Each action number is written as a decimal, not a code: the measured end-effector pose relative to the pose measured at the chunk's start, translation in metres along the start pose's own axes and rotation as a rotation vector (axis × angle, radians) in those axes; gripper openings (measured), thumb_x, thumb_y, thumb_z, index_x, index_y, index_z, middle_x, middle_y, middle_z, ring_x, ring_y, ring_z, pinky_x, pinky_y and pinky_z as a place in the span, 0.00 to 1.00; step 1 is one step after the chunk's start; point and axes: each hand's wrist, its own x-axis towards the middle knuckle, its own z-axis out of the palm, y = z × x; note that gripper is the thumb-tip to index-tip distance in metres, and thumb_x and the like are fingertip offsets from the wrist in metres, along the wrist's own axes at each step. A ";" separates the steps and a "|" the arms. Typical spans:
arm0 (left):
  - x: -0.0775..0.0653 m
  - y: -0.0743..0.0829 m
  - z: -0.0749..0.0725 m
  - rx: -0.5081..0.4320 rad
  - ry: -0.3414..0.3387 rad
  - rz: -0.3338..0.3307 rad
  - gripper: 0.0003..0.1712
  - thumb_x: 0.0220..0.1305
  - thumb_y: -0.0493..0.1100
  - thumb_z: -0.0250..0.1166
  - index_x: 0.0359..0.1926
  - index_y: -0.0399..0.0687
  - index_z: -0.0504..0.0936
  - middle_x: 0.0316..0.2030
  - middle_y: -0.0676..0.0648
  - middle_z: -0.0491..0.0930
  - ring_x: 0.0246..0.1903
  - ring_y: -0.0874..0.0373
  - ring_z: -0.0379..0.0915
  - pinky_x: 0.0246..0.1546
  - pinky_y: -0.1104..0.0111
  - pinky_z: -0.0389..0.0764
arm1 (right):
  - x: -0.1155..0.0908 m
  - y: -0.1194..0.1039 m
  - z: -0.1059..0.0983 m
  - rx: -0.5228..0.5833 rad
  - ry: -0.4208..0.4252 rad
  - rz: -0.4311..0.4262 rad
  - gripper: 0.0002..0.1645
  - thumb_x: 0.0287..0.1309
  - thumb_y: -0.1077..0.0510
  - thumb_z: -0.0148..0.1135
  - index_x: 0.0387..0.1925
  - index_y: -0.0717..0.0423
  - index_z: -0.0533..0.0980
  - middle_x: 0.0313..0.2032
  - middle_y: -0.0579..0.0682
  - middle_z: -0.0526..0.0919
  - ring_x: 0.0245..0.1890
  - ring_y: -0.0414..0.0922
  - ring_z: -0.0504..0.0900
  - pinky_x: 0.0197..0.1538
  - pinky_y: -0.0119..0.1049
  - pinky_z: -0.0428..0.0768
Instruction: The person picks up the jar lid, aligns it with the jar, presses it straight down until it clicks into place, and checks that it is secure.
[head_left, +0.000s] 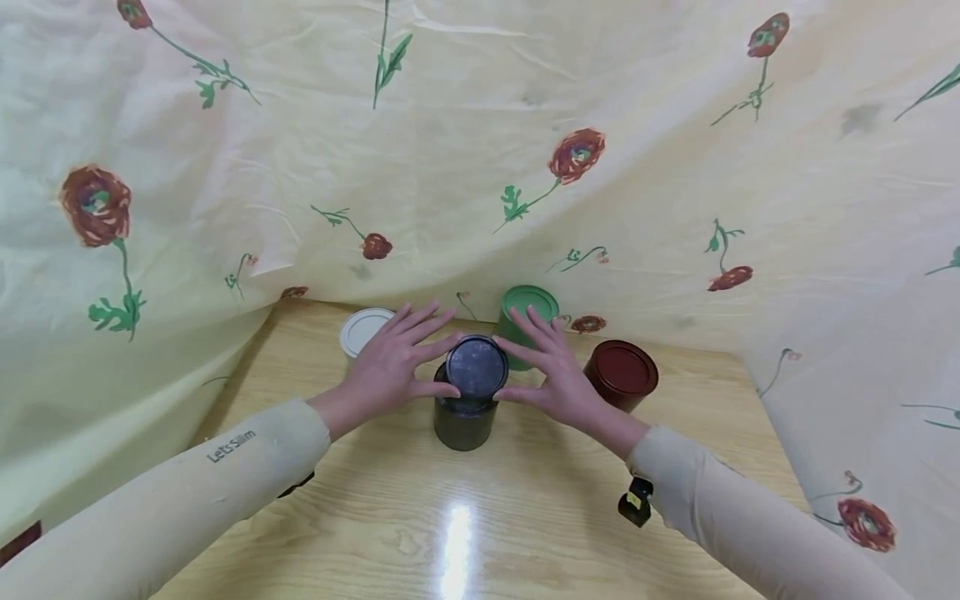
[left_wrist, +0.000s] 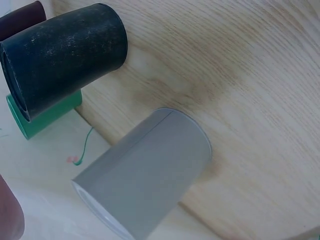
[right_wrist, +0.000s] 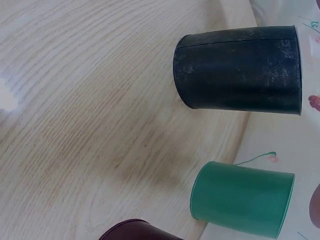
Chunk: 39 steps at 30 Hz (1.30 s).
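Note:
A dark round lid (head_left: 477, 367) sits up and to the right over the top of a black can (head_left: 462, 429), overlapping it in the head view. My left hand (head_left: 390, 362) holds the lid's left edge with thumb and forefinger tips, its other fingers stretched out. On the opposite edge, my right hand (head_left: 558, 371) grips in the same way, thumb below and forefinger above. Both wrist views show the black can (left_wrist: 65, 57) standing upright on the table, with the lid out of their sight. Only a fingertip (right_wrist: 315, 205) enters the right wrist view.
A grey can with a white top (head_left: 365, 329) stands behind my left hand. Behind the right hand is a green can (head_left: 528, 304), and a dark red can (head_left: 622, 371) stands to its right. Floral cloth (head_left: 450, 167) hangs along the back of the wooden table (head_left: 390, 517).

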 end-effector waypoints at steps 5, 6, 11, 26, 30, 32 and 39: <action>-0.001 0.000 0.000 -0.042 -0.037 -0.029 0.44 0.56 0.66 0.79 0.68 0.48 0.84 0.75 0.40 0.72 0.78 0.40 0.63 0.80 0.44 0.58 | 0.000 0.000 0.004 0.015 -0.023 0.025 0.48 0.48 0.51 0.87 0.71 0.53 0.78 0.82 0.61 0.58 0.83 0.69 0.48 0.79 0.74 0.38; -0.001 0.000 0.000 -0.051 -0.048 -0.039 0.44 0.56 0.66 0.79 0.68 0.48 0.84 0.75 0.40 0.72 0.78 0.41 0.62 0.80 0.43 0.57 | 0.000 0.000 0.004 0.015 -0.030 0.031 0.48 0.48 0.51 0.87 0.71 0.53 0.78 0.82 0.62 0.58 0.83 0.69 0.48 0.79 0.74 0.38; -0.002 0.000 0.000 -0.077 -0.099 -0.078 0.45 0.55 0.67 0.79 0.68 0.48 0.84 0.76 0.41 0.70 0.79 0.41 0.60 0.80 0.42 0.56 | 0.000 0.001 0.007 0.016 -0.068 0.053 0.47 0.49 0.50 0.87 0.71 0.53 0.78 0.82 0.63 0.58 0.83 0.69 0.48 0.79 0.74 0.39; -0.008 -0.005 0.007 -0.118 -0.184 -0.098 0.44 0.55 0.66 0.80 0.66 0.47 0.86 0.74 0.38 0.72 0.77 0.38 0.62 0.79 0.41 0.59 | 0.001 -0.003 0.013 0.071 -0.183 0.166 0.44 0.54 0.48 0.84 0.71 0.53 0.79 0.83 0.58 0.58 0.84 0.65 0.45 0.80 0.73 0.38; -0.008 -0.008 0.010 -0.127 -0.219 -0.113 0.43 0.56 0.67 0.79 0.67 0.47 0.85 0.75 0.39 0.72 0.78 0.38 0.62 0.79 0.42 0.59 | 0.001 -0.003 0.014 0.076 -0.205 0.186 0.44 0.55 0.47 0.84 0.71 0.53 0.79 0.83 0.58 0.58 0.84 0.64 0.44 0.80 0.73 0.39; -0.009 -0.008 0.011 -0.131 -0.241 -0.122 0.44 0.57 0.67 0.78 0.67 0.48 0.85 0.75 0.39 0.71 0.78 0.39 0.61 0.79 0.42 0.59 | 0.001 -0.003 0.015 0.070 -0.215 0.190 0.44 0.55 0.46 0.83 0.71 0.53 0.79 0.83 0.58 0.57 0.84 0.64 0.45 0.80 0.73 0.39; -0.010 -0.010 0.014 -0.125 -0.296 -0.126 0.44 0.59 0.68 0.76 0.69 0.49 0.84 0.76 0.39 0.71 0.79 0.39 0.60 0.80 0.44 0.57 | 0.002 -0.004 0.015 0.053 -0.257 0.208 0.44 0.56 0.44 0.83 0.72 0.51 0.78 0.84 0.56 0.56 0.85 0.63 0.44 0.80 0.72 0.39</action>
